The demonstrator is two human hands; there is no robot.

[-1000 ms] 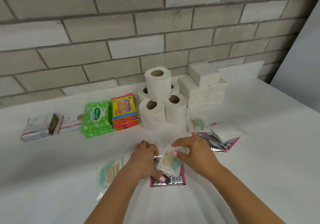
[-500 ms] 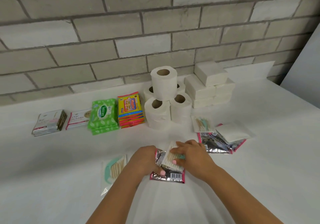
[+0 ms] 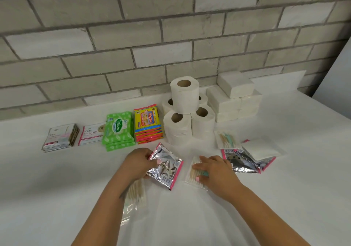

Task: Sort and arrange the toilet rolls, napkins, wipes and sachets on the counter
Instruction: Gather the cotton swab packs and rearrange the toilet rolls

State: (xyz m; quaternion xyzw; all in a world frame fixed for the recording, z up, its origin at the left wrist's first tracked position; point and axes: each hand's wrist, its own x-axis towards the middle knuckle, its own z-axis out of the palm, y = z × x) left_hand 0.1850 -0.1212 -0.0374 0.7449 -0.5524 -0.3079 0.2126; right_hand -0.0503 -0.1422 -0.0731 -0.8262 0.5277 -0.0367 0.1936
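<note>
My left hand (image 3: pixel 137 163) pinches a silver sachet with pink edges (image 3: pixel 165 167) by its left side, tilted above the counter. To its right, my right hand (image 3: pixel 213 170) lies on a clear packet of cotton buds (image 3: pixel 195 171), thumb on top. Another clear bud packet (image 3: pixel 135 194) lies under my left forearm. Toilet rolls (image 3: pixel 185 110) are stacked by the wall, white napkin packs (image 3: pixel 235 97) beside them. Green wipes (image 3: pixel 118 129), yellow wipes (image 3: pixel 149 125) and two sachet piles (image 3: pixel 60 137) (image 3: pixel 91 134) form a row at the left.
At the right lie a third bud packet (image 3: pixel 226 139), several silver sachets (image 3: pixel 245 162) and a white packet (image 3: pixel 261 148) on top of them. A brick wall (image 3: pixel 133 36) backs the white counter (image 3: pixel 57 188). A pale panel (image 3: pixel 340 74) stands at the far right.
My hands have parted: the left drew the silver sachet away to the left and tilted it up, while the right slid the cotton bud packet off it to the right.
</note>
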